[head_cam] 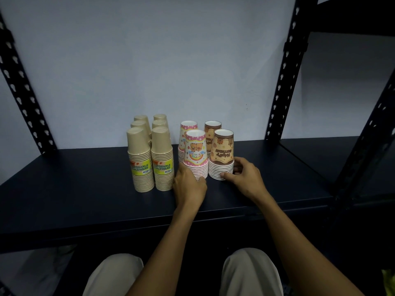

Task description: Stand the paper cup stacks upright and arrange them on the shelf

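Several upside-down paper cup stacks stand on the dark shelf (85, 189). At the left are two rows of plain tan stacks (141, 163), the front two with green labels. To their right stand two pink birthday stacks, front one (195, 150), and two brown birthday stacks, front one (222, 152). My left hand (189, 186) holds the base of the front pink stack, fingers curled round it. My right hand (243, 176) grips the base of the front brown stack, thumb in front, fingers at its right side.
Black perforated uprights (284, 69) frame the shelf at left and right, with a pale wall behind. The shelf's front edge (149, 223) runs across below my hands. My knees (250, 272) show under it.
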Available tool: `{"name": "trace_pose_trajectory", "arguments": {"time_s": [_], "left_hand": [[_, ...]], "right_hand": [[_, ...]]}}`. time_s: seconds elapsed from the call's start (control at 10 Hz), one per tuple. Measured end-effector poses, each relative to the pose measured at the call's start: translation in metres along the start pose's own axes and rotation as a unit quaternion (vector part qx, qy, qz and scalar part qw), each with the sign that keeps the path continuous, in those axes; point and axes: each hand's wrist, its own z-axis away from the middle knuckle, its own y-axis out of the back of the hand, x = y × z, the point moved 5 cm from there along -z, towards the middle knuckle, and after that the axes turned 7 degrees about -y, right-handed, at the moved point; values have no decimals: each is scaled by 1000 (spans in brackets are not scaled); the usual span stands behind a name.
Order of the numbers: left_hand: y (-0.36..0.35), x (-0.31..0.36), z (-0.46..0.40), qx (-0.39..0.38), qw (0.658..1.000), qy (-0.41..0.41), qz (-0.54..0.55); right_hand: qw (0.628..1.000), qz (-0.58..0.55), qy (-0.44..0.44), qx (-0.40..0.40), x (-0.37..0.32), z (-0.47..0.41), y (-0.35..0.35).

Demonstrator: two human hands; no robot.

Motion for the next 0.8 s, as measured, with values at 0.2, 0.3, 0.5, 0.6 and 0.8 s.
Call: {"name": "trace_pose_trajectory", "arguments": {"time_s": [0.2,0.3,0.5,0.6,0.8], "left_hand": [[5,2,18,10,999,-41,-5],[22,5,29,40,994,-102,-16],[83,-23,38,119,981,-144,-61],[114,-55,29,156,978,-112,-83],[149,-114,-8,32,991,23,-126]], "right_hand": [[999,20,3,28,-2,4,3],[998,31,-20,50,0,6,7],[993,84,-46,73,3,11,12],[985,136,-65,80,4,9,13],[944,309,-107,45,-2,8,3]]}}
